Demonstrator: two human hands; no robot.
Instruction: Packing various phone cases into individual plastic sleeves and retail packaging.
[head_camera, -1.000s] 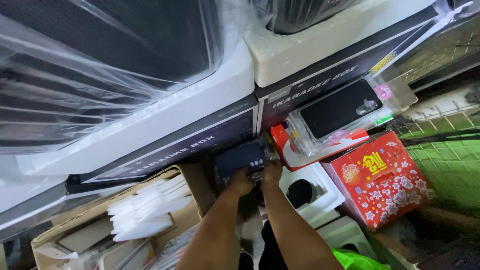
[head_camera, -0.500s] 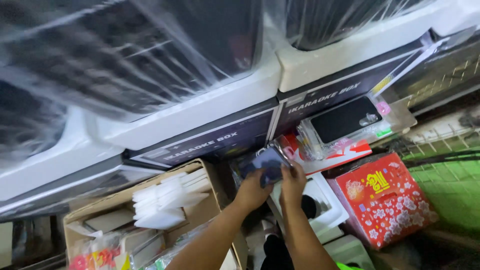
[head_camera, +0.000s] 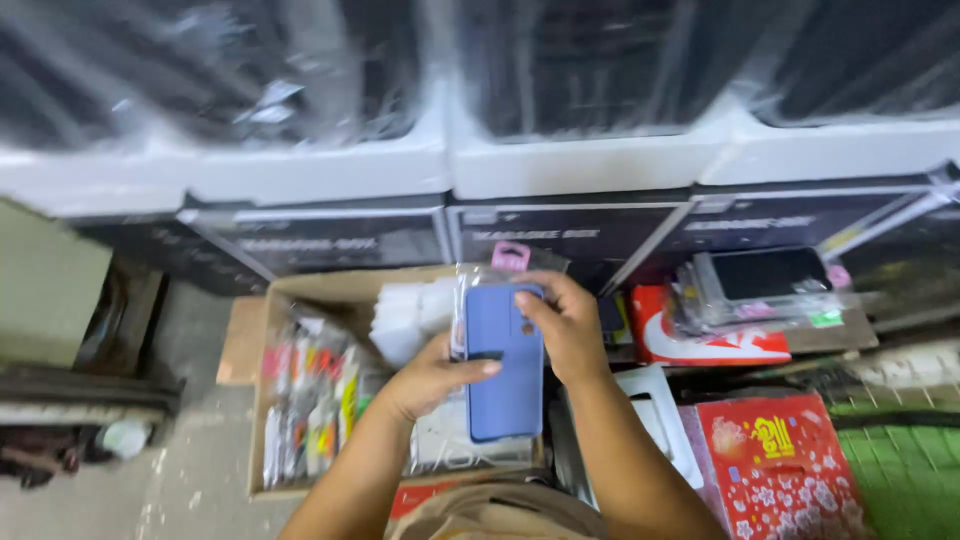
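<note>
Blue phone case (head_camera: 505, 360) in clear sleeve sits frame centre, held upright over cardboard box (head_camera: 300, 290). Left hand (head_camera: 435, 375) grips its left edge, thumb across the front. Right hand (head_camera: 565, 325) clamps top-right corner, fingers curled. Versus 0.5 s ago: case was dark, small, up near the black boxes (head_camera: 330, 240); now it is nearer the camera, front facing up, and the view has swung left. Red box (head_camera: 775, 465) at 4 o'clock, cut off by the bottom edge. Packets in the cardboard box at 8 o'clock are blurred, contents unreadable.
</note>
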